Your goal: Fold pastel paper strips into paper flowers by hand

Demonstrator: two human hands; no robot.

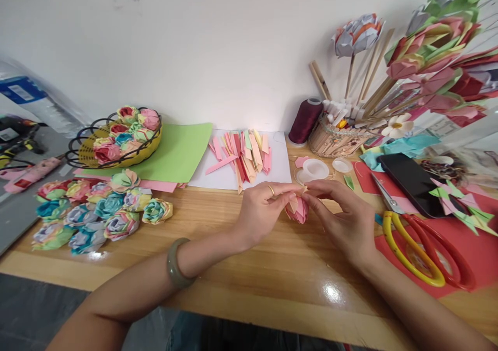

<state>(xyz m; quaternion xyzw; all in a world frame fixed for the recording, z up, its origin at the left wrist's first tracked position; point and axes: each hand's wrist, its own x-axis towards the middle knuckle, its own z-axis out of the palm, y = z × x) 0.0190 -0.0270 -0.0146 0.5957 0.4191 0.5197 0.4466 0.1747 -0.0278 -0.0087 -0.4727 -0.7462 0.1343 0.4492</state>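
Pointing bloom-down, axis steep — paper flower [298,212] — pinched by left hand [257,213] and right hand [347,225] fingers.

From between the two hands, a hand could pass over bare counter [272,278] at 6 o'clock, bounded by both forearms, or at 9 o'clock as far as the paper roses [122,224]. Folded paper strips [254,156] block 12, the thread spool [305,121] and stick-sided holder [336,139] 1, and the scissors' looped handles [438,279] 4.
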